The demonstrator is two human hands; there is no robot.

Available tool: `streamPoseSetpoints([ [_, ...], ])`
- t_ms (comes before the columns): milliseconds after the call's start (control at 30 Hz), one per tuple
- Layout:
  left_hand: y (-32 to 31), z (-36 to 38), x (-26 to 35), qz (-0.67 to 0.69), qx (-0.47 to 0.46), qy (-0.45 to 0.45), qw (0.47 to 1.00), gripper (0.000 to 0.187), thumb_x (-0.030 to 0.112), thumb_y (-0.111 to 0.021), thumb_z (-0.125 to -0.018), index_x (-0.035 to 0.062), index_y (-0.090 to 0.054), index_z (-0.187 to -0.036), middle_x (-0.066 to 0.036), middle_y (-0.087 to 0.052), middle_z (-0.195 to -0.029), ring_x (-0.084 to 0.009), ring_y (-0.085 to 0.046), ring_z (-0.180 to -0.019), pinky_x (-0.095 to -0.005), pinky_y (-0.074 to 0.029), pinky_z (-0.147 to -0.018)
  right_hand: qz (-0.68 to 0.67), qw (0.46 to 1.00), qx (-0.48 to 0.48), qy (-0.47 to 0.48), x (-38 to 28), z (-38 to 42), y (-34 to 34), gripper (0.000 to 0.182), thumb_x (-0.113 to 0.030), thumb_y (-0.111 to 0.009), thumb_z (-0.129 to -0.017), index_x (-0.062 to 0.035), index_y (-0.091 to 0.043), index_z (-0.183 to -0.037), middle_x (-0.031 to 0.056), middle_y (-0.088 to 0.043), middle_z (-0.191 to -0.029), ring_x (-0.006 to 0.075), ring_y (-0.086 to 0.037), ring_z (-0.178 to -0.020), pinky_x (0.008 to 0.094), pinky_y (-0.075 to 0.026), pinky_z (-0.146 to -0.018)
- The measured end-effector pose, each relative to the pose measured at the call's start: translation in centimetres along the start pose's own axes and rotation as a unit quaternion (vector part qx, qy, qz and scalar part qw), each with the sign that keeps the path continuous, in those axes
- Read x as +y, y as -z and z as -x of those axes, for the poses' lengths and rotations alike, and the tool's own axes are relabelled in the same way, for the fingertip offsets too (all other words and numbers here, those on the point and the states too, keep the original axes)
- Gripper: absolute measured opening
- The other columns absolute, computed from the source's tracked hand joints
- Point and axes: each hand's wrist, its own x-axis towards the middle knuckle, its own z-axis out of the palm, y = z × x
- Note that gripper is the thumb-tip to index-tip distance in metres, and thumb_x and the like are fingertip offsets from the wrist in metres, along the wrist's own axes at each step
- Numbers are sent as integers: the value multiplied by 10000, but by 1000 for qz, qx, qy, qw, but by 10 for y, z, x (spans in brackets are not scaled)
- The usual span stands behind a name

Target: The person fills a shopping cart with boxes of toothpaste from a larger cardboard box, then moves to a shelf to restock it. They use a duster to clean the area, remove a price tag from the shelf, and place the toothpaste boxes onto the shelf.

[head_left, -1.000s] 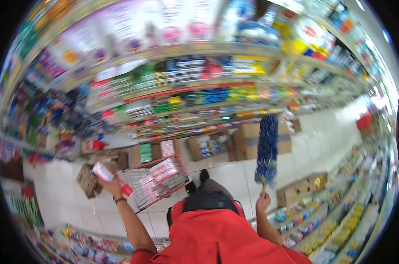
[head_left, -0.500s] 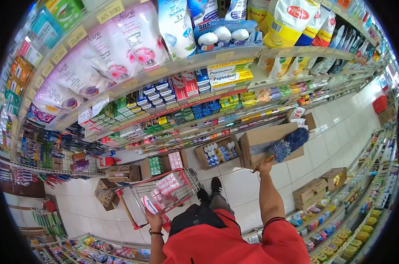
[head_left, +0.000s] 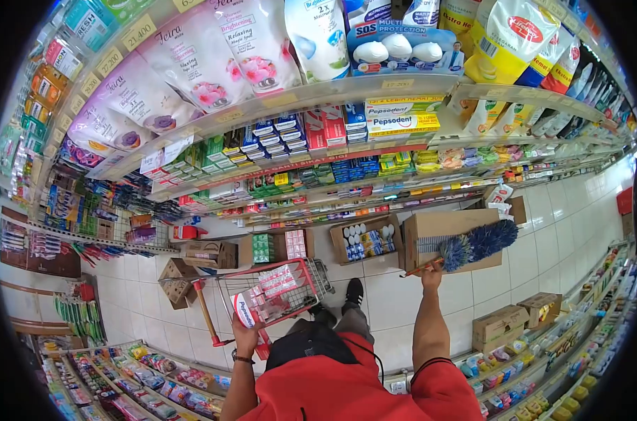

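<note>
My left hand (head_left: 246,337) is closed on a white and red Pepsodent box (head_left: 245,309), held upright at the near side of the shopping cart (head_left: 323,276). Pink and white packs (head_left: 280,280) lie inside the cart. My right hand (head_left: 433,276) grips the handle of a blue-grey fluffy duster (head_left: 483,243), whose head lies across the top of a large cardboard box (head_left: 438,223). The duster's handle sticks out to the left of my fingers.
Open cartons (head_left: 364,241) with packs stand along the foot of the toothpaste shelf (head_left: 318,158). Brown boxes (head_left: 499,327) sit at the right shelf's foot. A tilted carton (head_left: 178,283) is left of the cart. Pouches (head_left: 192,56) fill the upper shelf.
The view has shifted, so shelves and cartons appear further right. Both hands keep their hold on the box and the duster, and the duster's head points a little less steeply.
</note>
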Motion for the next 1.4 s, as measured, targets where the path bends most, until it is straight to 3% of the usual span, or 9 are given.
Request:
streamPoseSetpoints([
  [300,-28,-44,50,-51,-110,-110,987,545,12,-828,-642,-22,-536,-1101,-123,-655,-986,-214,-651,-904,-343,-535,-820,83,993,85,-19,-62,103,28,557,-136,-745,-779,12,-614,-1300,262,-661,-1227,406,-605,-1202,440,-465,-1029],
  [433,-23,-71,49,-39,-115,-148,982,619,15,-848,-670,-18,-479,-1166,-125,-640,-1034,-208,-645,-941,-341,-539,-836,-21,977,-121,174,-115,179,-26,446,-100,-710,-860,-64,-623,-1296,134,-711,-1025,222,-696,-855,345,-545,-798],
  [533,-37,-75,81,155,-117,-163,967,524,-45,-747,-830,12,-449,-1257,-98,-627,-1093,-201,-640,-962,-322,-551,-827,-106,889,-430,117,-234,292,-57,456,-119,-701,-915,-42,-567,-1345,92,-703,-1049,160,-660,-970,322,-538,-843],
  [567,-35,-70,98,229,-156,-45,960,477,1,-718,-887,22,-449,-1281,-84,-624,-1100,-177,-634,-950,-307,-551,-795,-103,881,-446,119,-272,326,-62,456,-119,-701,-915,-42,-567,-1345,92,-703,-1049,160,-660,-970,322,-538,-843],
  [667,-39,-84,94,187,-152,-166,956,429,219,-658,-984,-2,-489,-1311,-103,-604,-1172,-173,-587,-1067,-353,-512,-890,-51,826,-524,199,-344,401,-106,489,-97,-684,-934,-42,-515,-1390,76,-693,-1089,161,-656,-976,335,-545,-848],
  [733,-11,-107,119,160,-189,-176,953,379,268,-603,-1014,19,-555,-1296,-128,-608,-1220,-228,-587,-1122,-354,-475,-957,-205,856,-460,115,-352,423,-130,571,-45,-700,-908,-8,-456,-1424,81,-666,-1156,158,-642,-1040,305,-527,-905],
  [967,131,-283,155,-225,216,-434,845,747,131,-782,-752,-13,-443,-1402,-222,-441,-1404,-429,-433,-1276,-487,-401,-1051,-323,825,-456,87,-370,460,-116,512,-8,-681,-891,26,-497,-1368,81,-641,-1228,154,-616,-1117,310,-479,-981],
  [1133,167,-323,164,-311,147,-477,809,872,74,-792,-696,-39,-370,-1451,-232,-413,-1414,-444,-417,-1277,-508,-387,-1075,-361,819,-440,75,-360,483,-121,498,-22,-671,-899,38,-500,-1363,84,-642,-1236,148,-621,-1096,307,-481,-976],
  [1400,176,-349,162,-307,140,-510,791,584,21,-696,-760,-17,-496,-1307,-203,-516,-1275,-411,-491,-1157,-480,-434,-1005,-349,827,-437,62,-353,501,-128,492,-96,-689,-924,54,-507,-1356,97,-652,-1220,137,-635,-1058,300,-505,-938],
])
